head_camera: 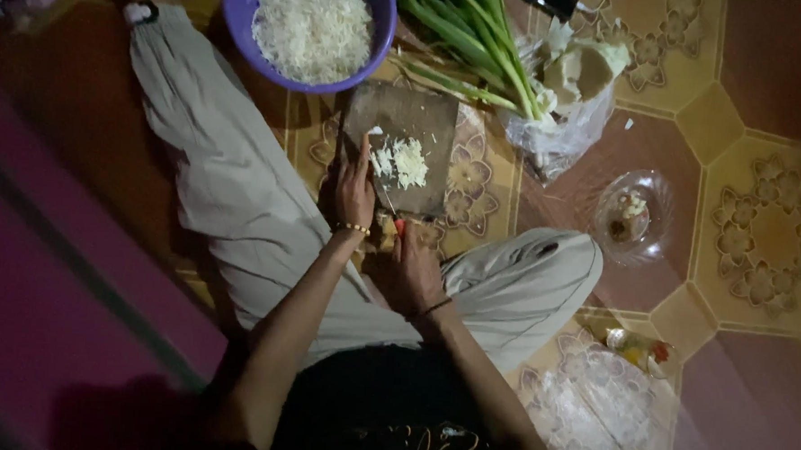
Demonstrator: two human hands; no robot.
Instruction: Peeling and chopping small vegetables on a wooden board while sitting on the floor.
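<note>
Clear plastic bag (562,124) on the floor right of the cutting board, holding pale chunks, crumpled clear plastic sheet (590,409) at lower right beside the knee, small bottle (640,351) with yellow-red label lying just above it

The cutting board (403,131) looks like worn, matt wood. The bowl (239,11) is smooth purple plastic with a slight sheen. The small dish (659,187) on the right is clear glass, glossy. The bag (562,138) is thin crinkled clear plastic. The floor (761,223) is glossy patterned tile. The trousers (231,191) are soft matt cloth.
</note>
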